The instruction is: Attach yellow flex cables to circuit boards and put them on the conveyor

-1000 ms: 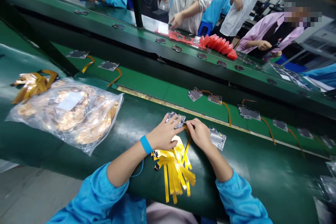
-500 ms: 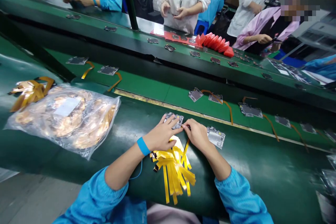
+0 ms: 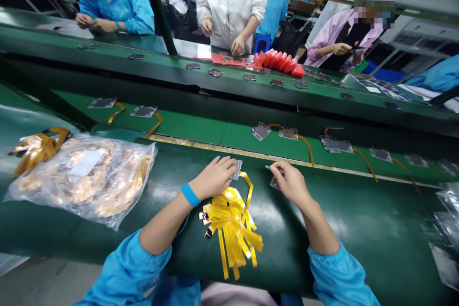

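My left hand (image 3: 215, 178) lies over a small circuit board (image 3: 236, 170) on the dark green bench, its fingers stretched out and covering the board's left part. From that board's right side a yellow flex ribbon cable (image 3: 250, 186) bends down toward a fanned pile of yellow flex cables (image 3: 234, 234) below the hand. My right hand (image 3: 289, 182) is pinched, with a small pale tip (image 3: 267, 167) sticking out past the fingers; what it belongs to is hidden. Partly under the right hand is a second circuit board (image 3: 275, 183).
A clear plastic bag of copper-coloured flex cables (image 3: 118, 179) lies left, beside loose cables (image 3: 41, 148). Beyond the metal edge strip (image 3: 201, 146), boards with ribbons (image 3: 335, 144) lie on the green belt (image 3: 201, 126). Plastic bags (image 3: 446, 222) lie far right. Several people work across the line.
My right hand has moved right, away from the left hand's board to the second board. The ribbon at the first board now shows. The camera view has shifted slightly.
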Tool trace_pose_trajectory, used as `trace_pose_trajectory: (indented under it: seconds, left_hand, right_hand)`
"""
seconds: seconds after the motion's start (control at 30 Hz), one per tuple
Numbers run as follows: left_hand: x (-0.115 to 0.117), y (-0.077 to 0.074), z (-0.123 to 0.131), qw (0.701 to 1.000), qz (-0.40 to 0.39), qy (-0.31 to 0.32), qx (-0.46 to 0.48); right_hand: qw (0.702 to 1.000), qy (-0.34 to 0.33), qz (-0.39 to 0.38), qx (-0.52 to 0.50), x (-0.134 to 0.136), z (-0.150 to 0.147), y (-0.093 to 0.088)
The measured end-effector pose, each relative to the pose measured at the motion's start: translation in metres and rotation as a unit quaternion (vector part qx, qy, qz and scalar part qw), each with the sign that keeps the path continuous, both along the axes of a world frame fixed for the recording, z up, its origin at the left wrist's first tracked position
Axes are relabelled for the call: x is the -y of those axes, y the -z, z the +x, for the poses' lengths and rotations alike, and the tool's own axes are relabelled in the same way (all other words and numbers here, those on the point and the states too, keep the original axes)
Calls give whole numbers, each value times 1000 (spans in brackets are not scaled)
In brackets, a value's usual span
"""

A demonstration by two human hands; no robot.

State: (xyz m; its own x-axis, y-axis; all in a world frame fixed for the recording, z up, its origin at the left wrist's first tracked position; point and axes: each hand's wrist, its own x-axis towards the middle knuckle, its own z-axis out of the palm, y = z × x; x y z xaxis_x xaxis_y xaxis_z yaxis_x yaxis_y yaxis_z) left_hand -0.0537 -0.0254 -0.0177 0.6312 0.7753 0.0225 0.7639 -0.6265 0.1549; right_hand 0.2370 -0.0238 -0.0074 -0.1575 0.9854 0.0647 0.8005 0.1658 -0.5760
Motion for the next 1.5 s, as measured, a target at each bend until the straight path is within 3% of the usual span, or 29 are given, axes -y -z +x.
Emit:
trace_pose_trajectory:
  seconds: [0.2,0.4,0.47,0.6,0.7,0.9,1.03,1.13,1.33,1.5]
  left_hand:
    - [-28,-14,7,995,-4,48,-84]
    - [-53,-34,5,990,11,67,-125]
    - [-66,-44,-2,993,37,22,-112]
    - [-84,-54,-20,978,133,-154,-45]
    - [-80,-44,-29,971,152,-186,-8]
    - [-43,-16,-21,982,82,-126,115]
    - [-28,-5,-10,972,49,-104,207]
    - [-25,5,-7,961,36,-101,254]
    - [-21,13,-9,952,22,-98,290]
    - [-19,10,-6,956,25,-79,280]
  right_hand:
    - [999,39,-27,24,1,50,-10]
    - [995,41,-66,62,0,63,-9]
    - [995,48,-64,67,0,64,-10]
    - [989,47,-77,115,2,65,-13]
    - [979,30,-99,173,4,64,-15]
    - [960,21,-150,236,1,63,-11]
    - [961,36,-165,219,-1,64,-6]
    - [977,30,-150,150,-4,58,0]
    - [992,40,-100,59,-16,11,13]
    - [997,-40,-20,64,-23,-39,15]
